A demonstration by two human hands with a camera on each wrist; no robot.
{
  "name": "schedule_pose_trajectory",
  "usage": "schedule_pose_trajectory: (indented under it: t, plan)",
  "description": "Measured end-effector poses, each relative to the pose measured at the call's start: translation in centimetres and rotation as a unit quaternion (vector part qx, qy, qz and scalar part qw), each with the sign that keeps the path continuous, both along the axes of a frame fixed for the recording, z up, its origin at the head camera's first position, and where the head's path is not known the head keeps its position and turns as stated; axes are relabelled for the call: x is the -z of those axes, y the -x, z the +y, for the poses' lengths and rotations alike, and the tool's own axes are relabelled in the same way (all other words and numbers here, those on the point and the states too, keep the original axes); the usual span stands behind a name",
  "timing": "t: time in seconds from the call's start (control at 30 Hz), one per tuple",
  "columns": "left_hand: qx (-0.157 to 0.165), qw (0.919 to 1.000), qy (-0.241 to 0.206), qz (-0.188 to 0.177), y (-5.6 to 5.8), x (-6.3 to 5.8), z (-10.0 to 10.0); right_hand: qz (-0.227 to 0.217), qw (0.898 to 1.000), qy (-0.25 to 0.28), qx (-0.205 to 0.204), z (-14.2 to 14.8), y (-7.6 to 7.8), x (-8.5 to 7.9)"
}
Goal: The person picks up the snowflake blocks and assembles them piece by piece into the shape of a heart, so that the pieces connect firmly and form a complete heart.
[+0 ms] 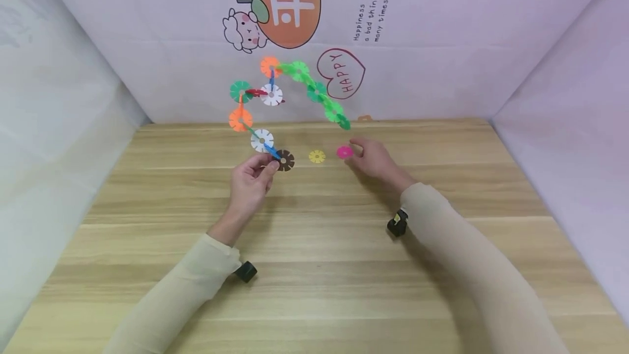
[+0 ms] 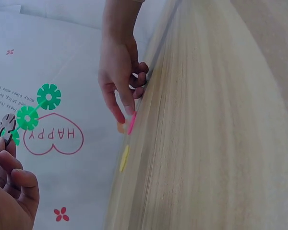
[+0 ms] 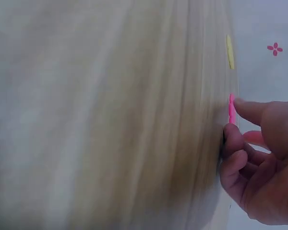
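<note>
My left hand (image 1: 250, 182) pinches a brown notched disc (image 1: 285, 161) between thumb and fingertips. From this disc runs a long zigzag chain of interlocking plastic discs. A blue disc (image 1: 271, 150) joins it to a white disc (image 1: 262, 140), then come orange, green and red ones, with a bright green stretch (image 1: 334, 111) at the right end. The chain is held up above the table. My right hand (image 1: 374, 160) has thumb and forefinger at the edges of a pink disc (image 1: 345, 152) low at the tabletop, its other fingers curled in the right wrist view (image 3: 259, 167).
A yellow disc (image 1: 316, 156) lies flat on the wooden table (image 1: 314, 266) between the hands. Behind the table's far edge stands a printed white cloth (image 1: 196, 59), with more white cloth on both sides. Small black cameras (image 1: 247, 271) sit at the wrists.
</note>
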State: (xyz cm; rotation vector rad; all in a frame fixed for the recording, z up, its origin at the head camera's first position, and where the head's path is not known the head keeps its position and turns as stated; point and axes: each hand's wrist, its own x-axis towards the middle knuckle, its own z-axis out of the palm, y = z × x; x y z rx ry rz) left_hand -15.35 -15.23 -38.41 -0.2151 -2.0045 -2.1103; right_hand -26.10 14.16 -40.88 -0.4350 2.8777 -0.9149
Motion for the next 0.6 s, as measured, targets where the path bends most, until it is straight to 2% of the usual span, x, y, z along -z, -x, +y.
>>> schedule_pose_trajectory:
  t: [0.2,0.43,0.6]
  plan:
    - [0.006,1.0,0.003,0.006,-0.1,0.2,0.1,-0.006,0.999,-0.046,-0.005,-0.3,-0.1,-0.5]
    - [0.009,0.9999,0.006,0.006,-0.1,0.2,0.1,-0.085,0.996,-0.006,0.024,0.2,-1.6,-1.1]
    - [0.006,0.9999,0.014,0.005,-0.1,0.1,0.2,-0.071,0.997,-0.008,0.004,0.4,-3.5,-1.1]
